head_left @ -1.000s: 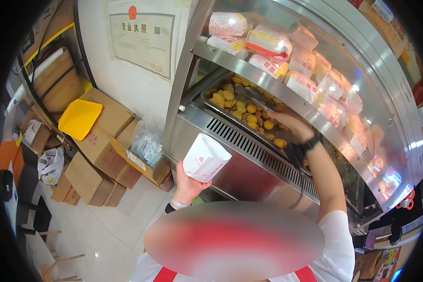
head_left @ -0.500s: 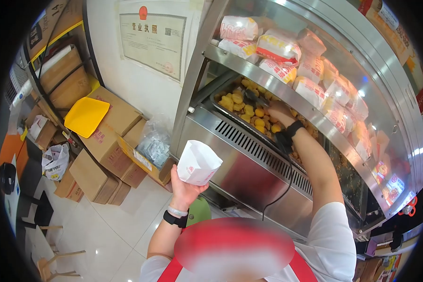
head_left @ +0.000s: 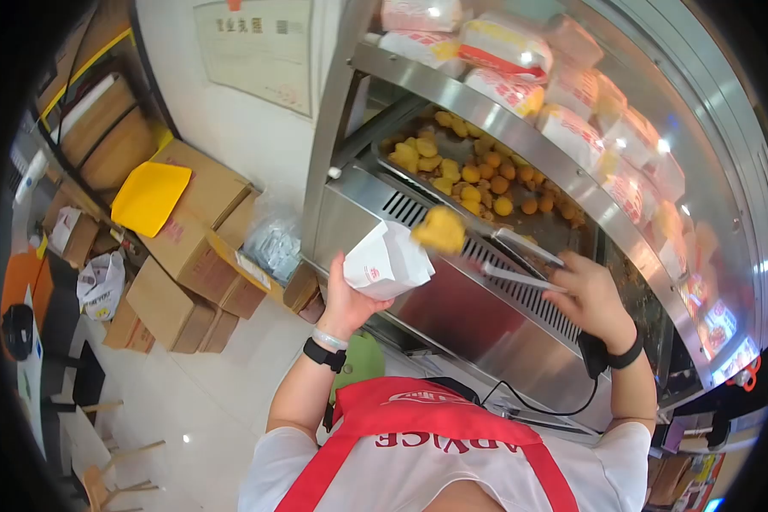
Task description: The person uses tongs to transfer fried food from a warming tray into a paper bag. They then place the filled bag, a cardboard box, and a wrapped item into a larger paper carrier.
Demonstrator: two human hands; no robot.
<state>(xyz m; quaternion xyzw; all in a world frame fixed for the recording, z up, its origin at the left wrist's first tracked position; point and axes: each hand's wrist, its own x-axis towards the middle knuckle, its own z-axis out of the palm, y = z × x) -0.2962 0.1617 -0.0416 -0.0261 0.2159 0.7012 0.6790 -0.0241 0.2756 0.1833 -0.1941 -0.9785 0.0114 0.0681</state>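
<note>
My left hand (head_left: pixel 355 300) is wrapped round a white paper bag (head_left: pixel 387 263) with small red print, held up in front of the warmer. The bag leans toward the right, its mouth facing the tongs. In my right hand (head_left: pixel 590 294) is a pair of metal tongs (head_left: pixel 529 277), pointing left. A golden fried piece (head_left: pixel 440 230), blurred, shows just beyond the tong tips, close above the bag's upper edge. Behind it lies a metal tray (head_left: pixel 548 232) with yellow-orange fried balls (head_left: pixel 486 175) and lumpier golden pieces (head_left: pixel 418 154).
Wrapped packages (head_left: pixel 503 47) are stacked on the glass-fronted upper shelf. The steel warmer front (head_left: pixel 350 205) has a vent strip along its top. Cardboard boxes (head_left: pixel 175 299), with a yellow tray (head_left: pixel 152 198) on them, stand to the left. A black cord (head_left: pixel 538 410) hangs below my right wrist.
My right hand has come out of the food tray with the tongs, and a fried piece now shows near the bag. The bag has shifted right and tilted toward the tongs.
</note>
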